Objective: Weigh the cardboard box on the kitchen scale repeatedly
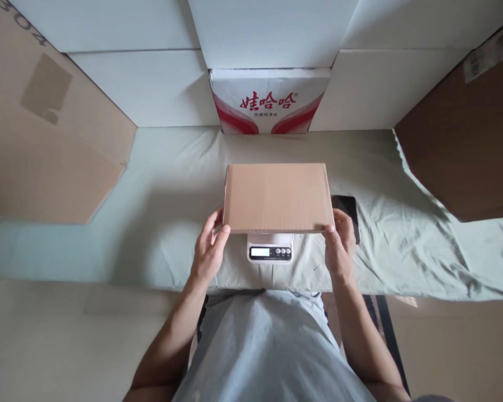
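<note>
1. The cardboard box (pixel 279 196) is directly between the two hands, over the kitchen scale (pixel 271 254) on the cloth-covered tabletop (pixel 167 162).
2. Its long axis runs left to right across the person's front, so each hand meets a short end; neither hand is clearly nearer to it.
3. The left hand (pixel 210 248) is clasped on the near left corner, thumb at the front edge and fingers around the end, some of them hidden.
4. The right hand (pixel 341 245) mirrors it at the near right corner, thumb on the front edge and the other fingers bent beside the end.
5. The box covers most of the scale; only the front, with the lit display and buttons, shows on the person's side. Whether the box rests on the scale or is held just above it, I cannot tell; the reading is too blurred to make out.
6. A phone (pixel 352 215) lies just beyond the right hand, partly hidden by it and the box.
</note>
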### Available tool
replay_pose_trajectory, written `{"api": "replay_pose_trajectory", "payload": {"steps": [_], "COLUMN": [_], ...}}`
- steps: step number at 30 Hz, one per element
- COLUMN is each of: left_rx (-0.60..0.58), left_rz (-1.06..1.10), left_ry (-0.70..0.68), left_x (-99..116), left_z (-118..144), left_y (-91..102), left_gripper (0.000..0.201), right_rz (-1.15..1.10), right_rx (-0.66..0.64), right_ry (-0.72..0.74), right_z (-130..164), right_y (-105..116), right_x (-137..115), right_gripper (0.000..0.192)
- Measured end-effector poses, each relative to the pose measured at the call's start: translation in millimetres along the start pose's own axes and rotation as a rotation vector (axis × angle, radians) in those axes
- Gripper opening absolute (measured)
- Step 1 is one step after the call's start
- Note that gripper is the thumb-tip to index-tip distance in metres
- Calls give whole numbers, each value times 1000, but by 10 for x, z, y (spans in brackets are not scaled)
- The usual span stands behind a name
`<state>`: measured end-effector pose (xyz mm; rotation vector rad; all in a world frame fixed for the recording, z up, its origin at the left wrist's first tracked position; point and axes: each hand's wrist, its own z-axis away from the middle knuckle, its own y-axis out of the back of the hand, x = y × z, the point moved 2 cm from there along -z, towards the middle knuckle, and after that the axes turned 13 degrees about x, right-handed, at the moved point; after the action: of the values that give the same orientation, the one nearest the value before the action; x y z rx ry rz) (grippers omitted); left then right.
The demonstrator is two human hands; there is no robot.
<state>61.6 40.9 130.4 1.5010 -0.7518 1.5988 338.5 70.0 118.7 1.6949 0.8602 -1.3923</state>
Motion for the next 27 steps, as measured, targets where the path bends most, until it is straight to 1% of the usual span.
{"api": "replay_pose_trajectory", "payload": {"steps": [3, 8, 12, 16, 19, 22, 25, 27], "left_rx": [-4, -3, -9, 0, -2, 4, 65, 99], "left_rz": [-16, -14, -30, -70, -99, -135, -114, -93], "left_ry": [26, 39, 46, 14, -20, -66, -101, -96], "left_x": [-83, -103, -175, -244, -263, -274, -291, -307], "left_z": [39, 47, 93, 137, 139, 98, 19, -36], "left_y": [12, -18, -13, -7, 1, 51, 147, 210], "left_gripper": [53, 55, 56, 54, 53, 55, 55, 52], "right_rz": [22, 18, 36, 60, 72, 22, -44, -59], "right_rx": [2, 16, -6, -1, -32, -13, 60, 83], "right_ry": [-52, -60, -86, -87, -78, -105, -115, -110], "right_z": [89, 131, 155, 193, 203, 169, 95, 46], "right_y": [34, 55, 83, 105, 105, 120, 167, 204], "right_x": [61, 104, 162, 193, 189, 210, 251, 276], "right_gripper": [39, 41, 42, 44, 46, 50, 49, 47]}}
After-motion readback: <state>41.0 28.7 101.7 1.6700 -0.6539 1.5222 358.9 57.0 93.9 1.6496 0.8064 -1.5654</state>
